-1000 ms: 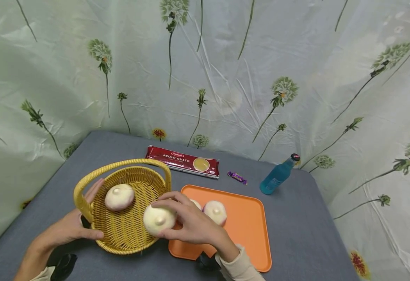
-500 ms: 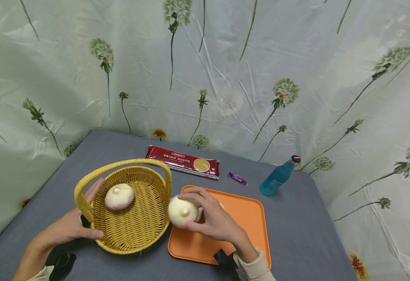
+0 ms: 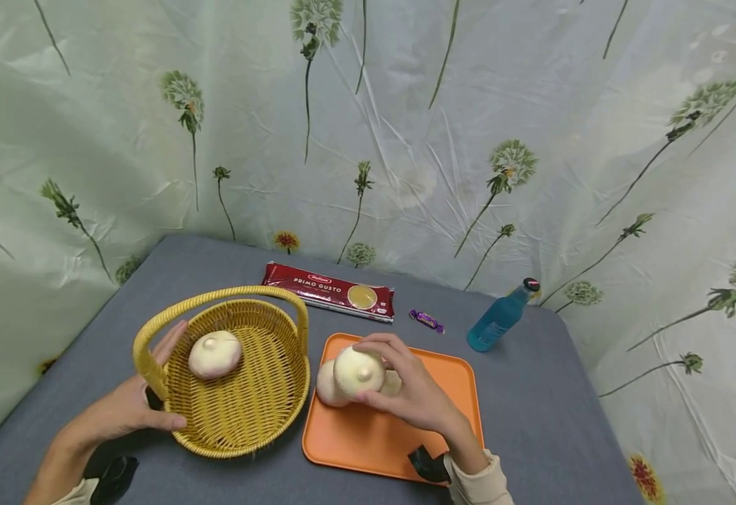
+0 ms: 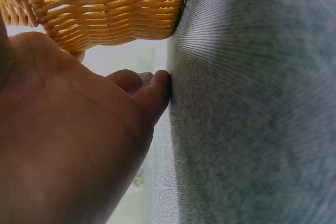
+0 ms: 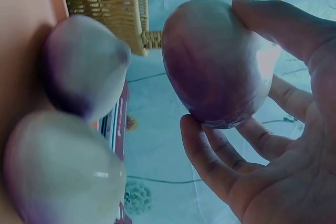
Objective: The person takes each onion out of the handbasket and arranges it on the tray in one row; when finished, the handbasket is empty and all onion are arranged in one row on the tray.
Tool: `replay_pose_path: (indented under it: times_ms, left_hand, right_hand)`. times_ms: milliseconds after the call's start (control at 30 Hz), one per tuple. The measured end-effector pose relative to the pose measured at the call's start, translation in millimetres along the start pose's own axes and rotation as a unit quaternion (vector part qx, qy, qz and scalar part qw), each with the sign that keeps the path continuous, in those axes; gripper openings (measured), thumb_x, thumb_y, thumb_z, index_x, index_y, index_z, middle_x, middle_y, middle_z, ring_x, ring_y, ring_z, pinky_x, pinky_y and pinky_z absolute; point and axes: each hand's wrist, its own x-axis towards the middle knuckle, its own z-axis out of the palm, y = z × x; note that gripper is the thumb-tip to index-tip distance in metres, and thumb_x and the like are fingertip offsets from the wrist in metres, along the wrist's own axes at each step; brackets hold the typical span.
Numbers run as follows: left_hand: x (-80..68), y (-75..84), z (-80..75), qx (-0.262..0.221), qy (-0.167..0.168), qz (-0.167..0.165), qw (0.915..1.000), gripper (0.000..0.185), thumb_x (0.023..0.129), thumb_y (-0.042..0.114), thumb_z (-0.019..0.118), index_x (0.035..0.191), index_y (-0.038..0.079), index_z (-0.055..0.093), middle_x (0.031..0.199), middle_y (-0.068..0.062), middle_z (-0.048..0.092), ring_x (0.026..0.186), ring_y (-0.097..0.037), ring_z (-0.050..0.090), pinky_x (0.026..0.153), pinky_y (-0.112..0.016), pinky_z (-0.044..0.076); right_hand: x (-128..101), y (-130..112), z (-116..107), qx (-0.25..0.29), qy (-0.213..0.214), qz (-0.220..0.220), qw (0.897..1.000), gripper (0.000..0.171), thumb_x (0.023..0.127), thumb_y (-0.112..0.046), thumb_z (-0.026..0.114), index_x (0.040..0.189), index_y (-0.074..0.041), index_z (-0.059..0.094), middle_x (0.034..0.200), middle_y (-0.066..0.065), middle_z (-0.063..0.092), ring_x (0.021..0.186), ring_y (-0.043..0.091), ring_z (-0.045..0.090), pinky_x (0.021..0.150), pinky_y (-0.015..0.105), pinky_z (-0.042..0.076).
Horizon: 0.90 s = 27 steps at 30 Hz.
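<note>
A white-and-purple turnip (image 3: 355, 369) is pinched between the thumb and fingers of my right hand (image 3: 412, 388), above the orange tray (image 3: 358, 449). Two more turnips rest on that tray beneath it; the right wrist view shows them as a nearer turnip (image 5: 65, 169) and a farther turnip (image 5: 86, 66). To the left stands a yellow wicker basket (image 3: 295, 414) with a tall handle and one turnip (image 3: 215, 355) inside. My left hand (image 3: 131, 407) lies against the basket's left side, fingers extended along the outside and thumb at the rim.
Behind the basket and tray lies a red Primo Gusto packet (image 3: 330, 291). A purple-wrapped candy (image 3: 427, 320) and a blue bottle (image 3: 500, 319) with a dark cap stand beyond the tray. A flower-patterned curtain (image 3: 406, 140) hangs behind the grey table (image 3: 532, 421).
My right hand has moved right with its turnip, from over the basket's right rim to over the tray. The left hand and basket have stayed put.
</note>
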Motion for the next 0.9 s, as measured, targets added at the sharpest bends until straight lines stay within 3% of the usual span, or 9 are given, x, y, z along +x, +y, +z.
replay_pose_path:
  times_ms: [333,667,900]
  left_hand:
    - [-0.6,2.9,0.3,-0.005,-0.002,-0.005,1.0,0.128,0.074,0.008,0.082,0.161,0.031,-0.009,0.168,-0.004,-0.019,0.143,0.012,-0.013,0.11,-0.023,-0.009]
    - [0.2,3.6,-0.5,-0.001,-0.004,0.003,1.0,0.129,0.074,0.006,0.082,0.161,0.03,-0.009,0.168,0.001,-0.018,0.143,0.01,-0.013,0.102,-0.007,-0.002]
    - [0.2,1.5,0.4,-0.018,-0.003,0.009,0.9998,0.128,0.074,0.005,0.082,0.162,0.028,-0.008,0.168,0.002,-0.018,0.144,0.008,-0.013,0.108,-0.013,-0.007]
  right_hand:
    - [-15,12,-12,-0.004,0.013,0.03,0.999,0.058,0.087,-0.03,0.079,0.139,-0.026,0.053,0.138,-0.003,0.047,0.125,0.019,0.051,0.094,0.04,0.053]
    - [-33,27,-25,-0.026,0.027,0.068,0.997,0.056,0.089,-0.032,0.078,0.14,-0.029,0.056,0.135,-0.001,0.046,0.123,0.022,0.051,0.093,0.045,0.054]
    - [-45,36,-31,-0.032,0.037,0.082,0.995,0.056,0.087,-0.033,0.079,0.138,-0.028,0.056,0.137,-0.001,0.047,0.126,0.023,0.047,0.091,0.044,0.053]
